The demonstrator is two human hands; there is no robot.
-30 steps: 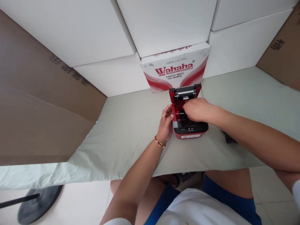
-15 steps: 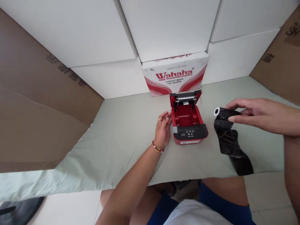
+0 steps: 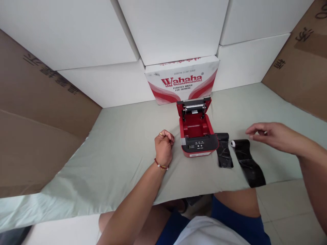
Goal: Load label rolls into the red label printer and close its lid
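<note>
A red and black label printer (image 3: 199,147) stands on the cloth with its lid (image 3: 194,107) raised and its red inner bay (image 3: 196,129) bare. To its left my left hand (image 3: 164,149) rests on the cloth, fingers curled in and nothing seen in them, a small gap from the printer. Right of the printer lies a black roll (image 3: 242,145) with a white core, its loose end trailing toward the table's front edge. A flat black strip (image 3: 225,153) lies between printer and roll. My right hand (image 3: 273,136) hovers just right of the roll, empty, thumb and fingers apart.
A pale green cloth (image 3: 122,146) covers the table. Behind the printer leans a Wahaha water carton (image 3: 182,81), against white boxes (image 3: 171,30). Brown cardboard walls (image 3: 38,136) flank both sides. The table's front edge is close to my lap.
My right hand has let go of the black roll, which now lies on the cloth, and has moved away from it. My left hand has drawn back from the printer and curled its fingers.
</note>
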